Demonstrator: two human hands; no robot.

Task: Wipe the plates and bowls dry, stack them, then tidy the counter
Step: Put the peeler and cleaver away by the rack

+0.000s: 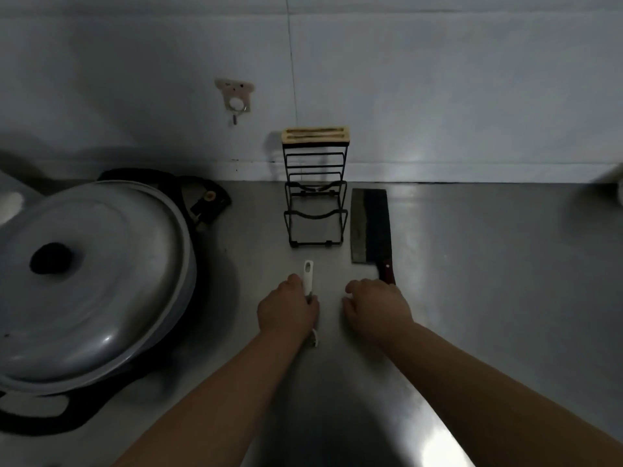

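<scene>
Counter [472, 264]: the steel top filled the lower frame. No plates or bowls showed anywhere on it, so you were most likely on the tidying step, with the wiping and stacking either finished or out of view.
Pot lid [94, 271]: the big grey lid with its dark knob sat on the pot at centre left, over a black burner [202, 200].
Rack [315, 210]: the black wire stand stood at upper centre against the wall. Its bars were bare and a slotted wooden block [316, 135] topped it.
Cleaver [369, 227]: it lay flat just right of the rack, with the blade toward the wall and the reddish handle pointing down the frame at you.
Right hand [377, 306]: it rested knuckles-up at lower centre, right at the butt of the cleaver handle, which ran in under it. The fingers were loosely curled toward the left. I could not tell whether you had hold of the handle.
Left hand [286, 308]: it was just left of the right hand, with the fingers wrapped round the white-handled tool.
White-handled tool [308, 274]: its slotted handle end stuck out above your fist toward the rack, and a small tip showed below it. The working end was hidden, so I could not tell what kind of tool it was.
Wall hook [235, 99]: it hung bare at upper centre left. The tool's slot would suit it, so your next move was probably to lift the tool up and left to the hook. The cleaver then needed a firm grip on the handle and a blade-down drop into the block's slots.
</scene>
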